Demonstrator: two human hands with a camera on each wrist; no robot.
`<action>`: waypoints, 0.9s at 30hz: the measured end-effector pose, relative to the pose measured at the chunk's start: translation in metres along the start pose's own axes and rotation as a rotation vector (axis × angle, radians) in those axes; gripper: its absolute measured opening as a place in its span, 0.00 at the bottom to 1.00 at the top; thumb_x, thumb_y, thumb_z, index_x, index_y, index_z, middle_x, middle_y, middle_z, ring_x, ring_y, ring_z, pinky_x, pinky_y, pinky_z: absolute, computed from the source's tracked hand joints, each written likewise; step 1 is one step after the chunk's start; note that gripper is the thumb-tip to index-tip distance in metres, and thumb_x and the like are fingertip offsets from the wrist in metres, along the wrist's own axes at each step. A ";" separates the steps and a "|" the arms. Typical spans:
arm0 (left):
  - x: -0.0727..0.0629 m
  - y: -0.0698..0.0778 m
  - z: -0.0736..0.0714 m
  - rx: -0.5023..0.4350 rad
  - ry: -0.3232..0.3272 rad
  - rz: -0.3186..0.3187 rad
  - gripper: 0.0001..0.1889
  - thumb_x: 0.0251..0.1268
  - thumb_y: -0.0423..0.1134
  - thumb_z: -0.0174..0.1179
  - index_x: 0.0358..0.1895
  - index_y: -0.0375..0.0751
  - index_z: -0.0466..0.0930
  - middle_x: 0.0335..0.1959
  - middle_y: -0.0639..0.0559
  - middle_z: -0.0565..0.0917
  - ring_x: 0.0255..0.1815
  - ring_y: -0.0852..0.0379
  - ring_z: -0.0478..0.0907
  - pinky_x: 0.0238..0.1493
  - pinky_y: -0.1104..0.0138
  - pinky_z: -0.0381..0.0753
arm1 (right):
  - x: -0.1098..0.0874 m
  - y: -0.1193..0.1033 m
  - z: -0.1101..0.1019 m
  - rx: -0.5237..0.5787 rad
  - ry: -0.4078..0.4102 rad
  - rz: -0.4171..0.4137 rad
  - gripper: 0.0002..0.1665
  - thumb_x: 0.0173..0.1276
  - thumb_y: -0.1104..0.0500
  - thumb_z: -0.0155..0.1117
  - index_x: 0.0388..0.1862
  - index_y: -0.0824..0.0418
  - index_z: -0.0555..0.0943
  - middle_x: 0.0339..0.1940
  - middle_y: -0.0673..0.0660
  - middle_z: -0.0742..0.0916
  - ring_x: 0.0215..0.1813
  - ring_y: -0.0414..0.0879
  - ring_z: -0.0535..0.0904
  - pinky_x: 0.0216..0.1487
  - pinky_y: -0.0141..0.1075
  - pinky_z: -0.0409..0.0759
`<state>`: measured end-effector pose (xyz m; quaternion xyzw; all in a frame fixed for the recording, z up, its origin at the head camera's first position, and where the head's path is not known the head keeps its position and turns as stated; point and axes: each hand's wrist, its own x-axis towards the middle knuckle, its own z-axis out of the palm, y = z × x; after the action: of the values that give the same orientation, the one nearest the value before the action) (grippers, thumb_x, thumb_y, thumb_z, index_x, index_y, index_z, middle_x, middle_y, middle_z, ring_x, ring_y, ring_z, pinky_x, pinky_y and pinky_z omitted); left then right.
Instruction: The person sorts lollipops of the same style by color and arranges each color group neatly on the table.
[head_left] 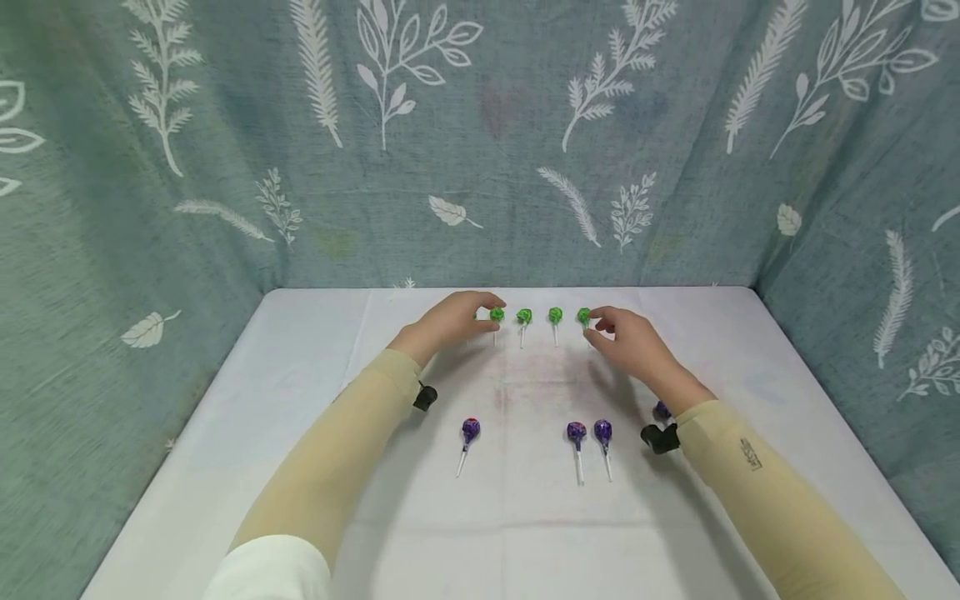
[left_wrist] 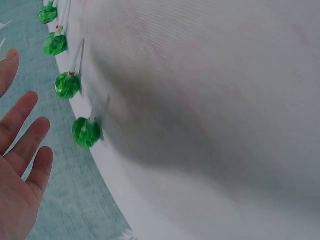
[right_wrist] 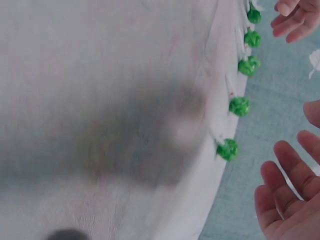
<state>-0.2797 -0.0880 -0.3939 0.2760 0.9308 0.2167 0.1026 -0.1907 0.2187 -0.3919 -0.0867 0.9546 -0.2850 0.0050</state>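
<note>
Several green-wrapped lollipops (head_left: 555,314) lie in a row near the table's far edge, sticks toward me. My left hand (head_left: 459,319) is over the row's left end, thumb and fingers spread around the lollipops there and partly hiding one. In the left wrist view its fingers (left_wrist: 30,132) stand apart from the green lollipop (left_wrist: 86,132) at the end. At the other end my right hand (head_left: 626,337) hovers beside the rightmost green lollipop (head_left: 583,316). The right wrist view has its fingers (right_wrist: 287,160) spread, with a gap to the end lollipop (right_wrist: 228,149).
Nearer me on the white table (head_left: 420,542) lie a purple lollipop (head_left: 470,429) left of centre and two more, a purple lollipop (head_left: 576,431) and its neighbour (head_left: 603,431). Another purple top (head_left: 662,410) shows partly behind my right wrist. Patterned cloth (head_left: 480,208) walls the back and sides.
</note>
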 end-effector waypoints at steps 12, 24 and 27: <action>-0.044 -0.016 -0.014 -0.003 0.011 0.025 0.26 0.69 0.44 0.65 0.68 0.46 0.74 0.63 0.47 0.77 0.66 0.47 0.70 0.65 0.53 0.69 | -0.014 -0.028 0.010 0.007 -0.015 -0.074 0.27 0.74 0.45 0.60 0.66 0.57 0.76 0.54 0.59 0.83 0.58 0.56 0.76 0.55 0.52 0.76; -0.087 -0.020 -0.012 -0.005 0.009 0.008 0.26 0.68 0.48 0.65 0.67 0.48 0.75 0.64 0.51 0.77 0.66 0.53 0.70 0.67 0.56 0.68 | -0.034 -0.045 0.021 0.019 -0.067 -0.123 0.27 0.74 0.45 0.61 0.65 0.55 0.77 0.53 0.58 0.84 0.56 0.56 0.78 0.55 0.52 0.77; -0.097 -0.022 -0.009 -0.014 0.009 0.003 0.26 0.68 0.48 0.65 0.67 0.48 0.75 0.64 0.51 0.77 0.66 0.53 0.70 0.67 0.57 0.68 | -0.041 -0.043 0.025 0.014 -0.074 -0.137 0.27 0.74 0.45 0.61 0.65 0.56 0.77 0.54 0.57 0.84 0.56 0.55 0.78 0.54 0.51 0.77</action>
<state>-0.2124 -0.1618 -0.3887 0.2758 0.9292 0.2246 0.1000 -0.1417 0.1771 -0.3907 -0.1623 0.9435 -0.2882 0.0214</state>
